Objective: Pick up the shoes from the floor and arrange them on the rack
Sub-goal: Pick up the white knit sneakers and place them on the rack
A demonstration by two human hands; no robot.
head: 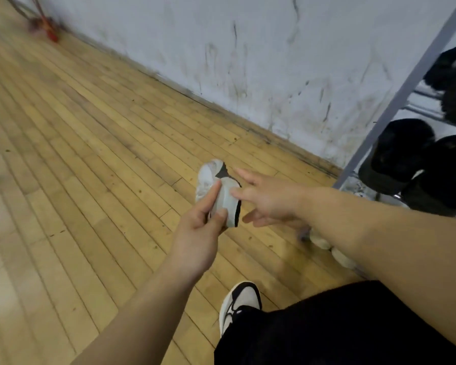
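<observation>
A white and grey sneaker with black trim (208,180) hangs above the wooden floor at mid-frame. My left hand (198,230) grips it at the heel, thumb and fingers pinched on it. My right hand (266,198) is just to its right, fingers spread, fingertips touching the shoe's side but not closed on it. The grey metal shoe rack (395,101) stands at the right edge against the wall, with several dark shoes (400,151) on its shelves. Pale shoes (327,246) lie on the floor under my right forearm, mostly hidden.
A stained white wall (274,61) runs diagonally behind. My own foot in a black and white sneaker (240,304) stands on the floor (90,154) near the bottom. Something red (46,29) lies by the wall at far left.
</observation>
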